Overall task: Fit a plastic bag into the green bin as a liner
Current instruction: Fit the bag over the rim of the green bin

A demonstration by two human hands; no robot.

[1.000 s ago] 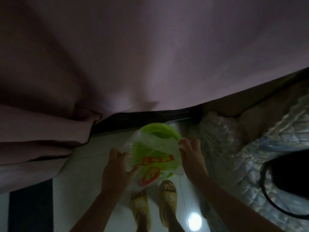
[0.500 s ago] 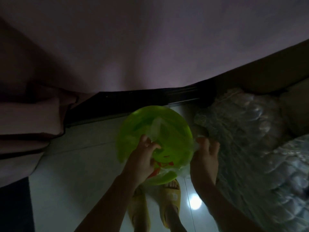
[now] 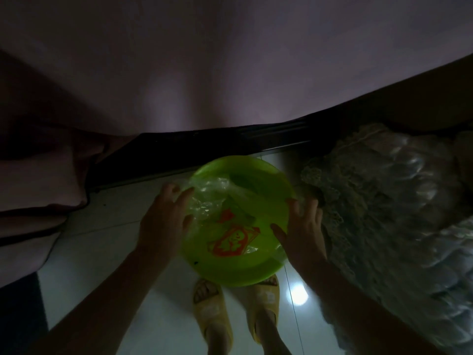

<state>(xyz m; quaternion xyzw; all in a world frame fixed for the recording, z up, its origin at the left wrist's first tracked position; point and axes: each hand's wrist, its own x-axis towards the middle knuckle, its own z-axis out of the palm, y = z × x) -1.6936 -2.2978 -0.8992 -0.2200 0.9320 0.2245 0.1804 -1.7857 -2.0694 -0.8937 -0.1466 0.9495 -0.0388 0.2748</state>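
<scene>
The round green bin stands on the pale floor in front of my feet, seen from above. A clear plastic bag with an orange print lies down inside it and crinkles up over the left rim. My left hand rests on the bin's left side with fingers spread over the bag's edge. My right hand sits at the right rim, fingers apart, against the bag film there. Whether either hand pinches the film is hard to tell in the dim light.
A pink curtain hangs ahead, bunched at the left. A dark window track runs behind the bin. A quilted, lace-edged bedspread fills the right. My feet in yellow slippers stand just below the bin.
The bag has gone from held above the bin to lying inside it. My hands moved apart to the left and right rim, fingers spreading.
</scene>
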